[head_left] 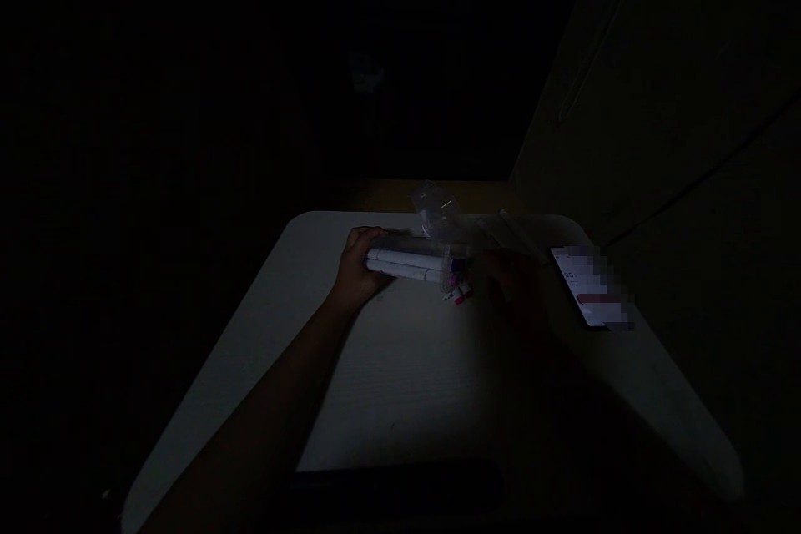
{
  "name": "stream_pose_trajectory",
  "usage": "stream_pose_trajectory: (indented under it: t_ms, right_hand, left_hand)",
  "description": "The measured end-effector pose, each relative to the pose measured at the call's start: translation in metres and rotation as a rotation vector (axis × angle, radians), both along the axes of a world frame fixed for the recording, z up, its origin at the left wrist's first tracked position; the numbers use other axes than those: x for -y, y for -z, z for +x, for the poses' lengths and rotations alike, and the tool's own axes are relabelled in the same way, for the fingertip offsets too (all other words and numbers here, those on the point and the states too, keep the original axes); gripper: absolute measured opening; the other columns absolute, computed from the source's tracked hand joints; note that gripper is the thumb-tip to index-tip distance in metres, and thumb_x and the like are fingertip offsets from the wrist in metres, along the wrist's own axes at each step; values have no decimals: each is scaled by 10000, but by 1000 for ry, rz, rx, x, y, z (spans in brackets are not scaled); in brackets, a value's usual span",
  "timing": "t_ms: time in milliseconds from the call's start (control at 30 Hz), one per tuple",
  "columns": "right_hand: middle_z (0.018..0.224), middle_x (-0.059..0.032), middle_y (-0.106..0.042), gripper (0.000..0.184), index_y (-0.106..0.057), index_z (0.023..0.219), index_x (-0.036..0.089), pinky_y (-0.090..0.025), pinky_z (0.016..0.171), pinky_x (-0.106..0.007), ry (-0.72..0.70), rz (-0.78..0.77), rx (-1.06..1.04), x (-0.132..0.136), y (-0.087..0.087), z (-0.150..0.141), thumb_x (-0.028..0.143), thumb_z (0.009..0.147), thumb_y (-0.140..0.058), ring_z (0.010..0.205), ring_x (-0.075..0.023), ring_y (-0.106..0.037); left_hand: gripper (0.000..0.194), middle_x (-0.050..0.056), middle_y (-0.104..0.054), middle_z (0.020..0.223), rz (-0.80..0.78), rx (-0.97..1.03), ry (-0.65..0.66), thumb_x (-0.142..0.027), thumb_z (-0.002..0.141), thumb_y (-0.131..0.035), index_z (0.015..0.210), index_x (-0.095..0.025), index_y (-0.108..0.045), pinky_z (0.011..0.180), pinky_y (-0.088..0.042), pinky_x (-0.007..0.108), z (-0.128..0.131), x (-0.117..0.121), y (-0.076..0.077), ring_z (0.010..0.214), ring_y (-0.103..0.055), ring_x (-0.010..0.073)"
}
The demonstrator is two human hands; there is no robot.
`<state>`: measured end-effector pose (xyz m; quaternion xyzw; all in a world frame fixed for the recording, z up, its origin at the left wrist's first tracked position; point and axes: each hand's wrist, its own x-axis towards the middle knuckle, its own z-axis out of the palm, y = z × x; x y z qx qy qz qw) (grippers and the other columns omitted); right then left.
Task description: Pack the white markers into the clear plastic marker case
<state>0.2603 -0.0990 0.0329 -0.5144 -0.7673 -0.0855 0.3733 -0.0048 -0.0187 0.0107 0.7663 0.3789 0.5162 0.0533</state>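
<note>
A clear plastic case (406,245) holding several white-barrelled markers (404,264) lies low over the table, its long side across my view. My left hand (360,267) is closed around the case's left end. Blue and pink marker caps (460,271) show at the right end, and a small white and pink piece (461,294) is just below them. Crumpled clear plastic (436,209) stands up behind the case. My right hand (510,279) is beside the caps in deep shadow; its fingers are too dark to make out, as is any contact with the markers.
The pale table (388,384) has rounded corners. A lit phone (588,288) lies near its right edge. Faint white sticks (513,227) lie at the back right. A dark bar-like shape (400,484) crosses the near edge. A wall rises on the right; the surroundings are very dark.
</note>
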Motion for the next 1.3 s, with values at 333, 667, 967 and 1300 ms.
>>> stream_pose_trajectory:
  t_ms: [333,667,967,1300]
  right_hand:
    - [1212,-153,-583,387,-590,1182,106,-377,978,-433,213,-229,195,-17,18,17,222,867,-397,1130,-271,-499]
    - [1225,-170,-556,399,-567,1204,106,-365,979,-417,350,-376,223,-19,0,28,225,881,-364,1124,-270,-502]
    - [1174,-167,-599,409,-558,1219,149,-437,866,-455,421,-487,244,-22,2,40,248,862,-387,1056,-306,-559]
    - [1058,-138,-649,397,-618,1140,163,-487,778,-423,562,-429,66,-26,5,57,319,847,-401,955,-282,-619]
  left_hand:
    - [517,43,-538,1022,15,-8,-3,-207,585,-735,1059,-228,-528,823,-500,385,0,0,-2,970,-559,218]
    - [521,43,-521,1030,-5,-10,19,-218,587,-738,1061,-232,-523,856,-484,396,-2,-1,-1,1002,-544,226]
    - [522,36,-517,1021,-13,4,8,-219,591,-739,1063,-254,-520,841,-488,401,-2,-1,1,982,-546,219]
    - [512,39,-523,1025,-34,8,-10,-240,578,-739,1044,-223,-526,846,-481,376,-1,-1,2,974,-548,216]
